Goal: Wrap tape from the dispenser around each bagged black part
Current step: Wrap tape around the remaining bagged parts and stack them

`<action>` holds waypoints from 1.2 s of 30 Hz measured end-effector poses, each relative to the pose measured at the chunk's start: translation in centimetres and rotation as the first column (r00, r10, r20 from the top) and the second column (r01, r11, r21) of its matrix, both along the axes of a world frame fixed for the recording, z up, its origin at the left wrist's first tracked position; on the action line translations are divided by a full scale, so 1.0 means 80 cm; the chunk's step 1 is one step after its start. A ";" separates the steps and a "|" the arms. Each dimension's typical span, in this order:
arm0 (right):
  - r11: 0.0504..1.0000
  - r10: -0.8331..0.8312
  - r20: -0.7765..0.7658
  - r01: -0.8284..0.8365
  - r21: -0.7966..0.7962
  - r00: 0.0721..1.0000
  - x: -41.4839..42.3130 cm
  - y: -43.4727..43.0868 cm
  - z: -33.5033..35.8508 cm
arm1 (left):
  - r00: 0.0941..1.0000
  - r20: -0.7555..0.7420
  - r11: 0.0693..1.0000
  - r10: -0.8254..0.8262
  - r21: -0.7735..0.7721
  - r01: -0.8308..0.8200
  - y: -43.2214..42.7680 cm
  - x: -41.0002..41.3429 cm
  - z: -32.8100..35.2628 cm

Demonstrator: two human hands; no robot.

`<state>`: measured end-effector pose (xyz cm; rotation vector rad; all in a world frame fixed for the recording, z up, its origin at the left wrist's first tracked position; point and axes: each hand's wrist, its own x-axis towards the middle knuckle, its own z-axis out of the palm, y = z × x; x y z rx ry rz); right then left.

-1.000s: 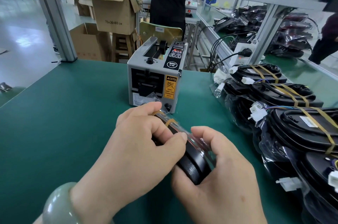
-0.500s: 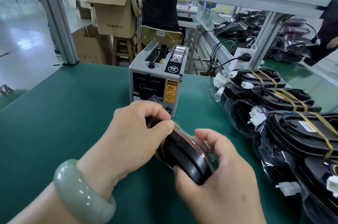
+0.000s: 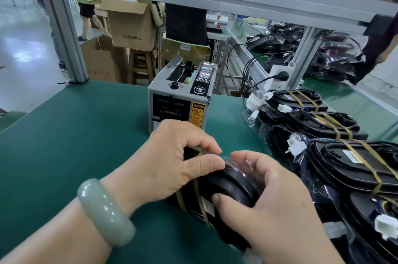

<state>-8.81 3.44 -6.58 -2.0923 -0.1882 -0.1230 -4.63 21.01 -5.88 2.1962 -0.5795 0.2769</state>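
My left hand (image 3: 172,162) pinched the tape (image 3: 200,153) onto the bagged black part (image 3: 233,186), which my right hand (image 3: 269,205) gripped near the desk's (image 3: 75,134) front edge before the dispenser (image 3: 178,100), and I judged its slick plastic might slip and crease the tape.

Dispenser (image 3: 178,100) behind bagged part (image 3: 233,185); taped parts (image 3: 349,161) right (on table (image 3: 64,145)).

Green bench (image 3: 75,134). Dispenser (image 3: 178,100) stands upright, mid-back. Bagged, taped parts (image 3: 344,162) overlap in a row along the right side, white connectors (image 3: 284,108) poking out left. One more part (image 3: 232,186) lies in front of the dispenser; contact with the bench unclear.
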 end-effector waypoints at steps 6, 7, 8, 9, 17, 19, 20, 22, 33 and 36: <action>0.995 0.099 -0.061 -0.100 -0.005 0.993 0.004 -0.012 0.011 | 0.980 -0.049 0.959 -0.192 0.203 0.198 -0.002 0.015 0.025; 0.995 0.093 -0.055 -0.094 -0.016 0.994 0.005 -0.014 0.010 | 0.976 -0.035 0.944 -0.215 0.250 0.217 -0.001 0.018 0.030; 0.996 0.086 -0.052 -0.087 -0.021 0.995 0.007 -0.015 0.010 | 0.972 -0.039 0.929 -0.233 0.286 0.234 0.001 0.021 0.034; 0.996 0.082 -0.049 -0.084 -0.021 0.995 0.009 -0.017 0.010 | 0.969 -0.062 0.920 -0.240 0.303 0.248 0.003 0.024 0.037; 0.995 0.090 0.034 -0.088 -0.046 0.995 0.022 -0.014 0.021 | 0.944 -0.128 0.940 -0.303 0.121 0.318 0.009 0.006 0.036; 0.988 0.128 0.029 -0.125 -0.095 0.991 0.032 -0.016 0.032 | 0.949 -0.075 0.922 -0.306 0.225 0.315 0.005 0.002 0.025; 0.985 0.151 0.005 -0.150 -0.088 0.989 0.037 -0.019 0.038 | 0.958 -0.042 0.927 -0.285 0.243 0.287 0.006 0.003 0.020; 0.987 0.153 -0.010 -0.153 0.039 0.988 0.041 -0.026 0.050 | 0.968 -0.059 0.964 -0.243 0.099 0.248 0.016 0.010 0.013; 0.959 0.276 0.362 -0.231 -0.164 0.890 0.043 -0.020 0.033 | 0.929 -0.181 0.736 -0.323 -0.665 0.127 0.025 0.023 -0.061; 0.976 0.212 0.340 -0.214 -0.030 0.916 0.046 -0.021 0.015 | 0.918 -0.179 0.788 -0.355 -0.585 0.191 0.032 0.025 -0.063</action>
